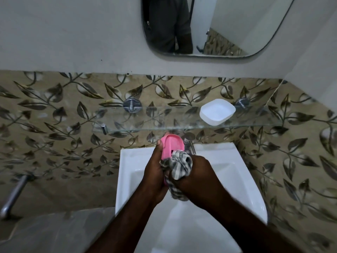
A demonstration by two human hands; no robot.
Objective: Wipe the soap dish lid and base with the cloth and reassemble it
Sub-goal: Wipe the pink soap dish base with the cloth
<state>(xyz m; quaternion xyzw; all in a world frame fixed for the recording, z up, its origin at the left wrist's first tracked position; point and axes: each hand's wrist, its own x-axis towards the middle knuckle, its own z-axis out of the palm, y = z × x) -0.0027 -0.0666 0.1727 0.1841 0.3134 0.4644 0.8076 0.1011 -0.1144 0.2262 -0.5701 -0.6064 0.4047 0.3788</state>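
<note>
Two hands [155,173] [196,172], one cloth [180,166], one pink dish-half [173,146], one white dish-half [217,114].

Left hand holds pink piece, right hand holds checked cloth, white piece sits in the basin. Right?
No. Head view shows the white piece on the glass shelf, not in the basin. Left hand does hold the pink piece, right hand the checked cloth.

1. Your left hand [156,172] grips the pink soap dish piece [172,147], an oval with a raised rim, stood on end with its hollow side facing you.
2. The cloth [180,165], checked grey and white, is bunched in your right hand [193,172] and touches the pink piece's lower end.
3. The white soap dish piece [217,114], a rounded rectangle, sits hollow side up on the glass shelf [145,117], well apart.
</note>
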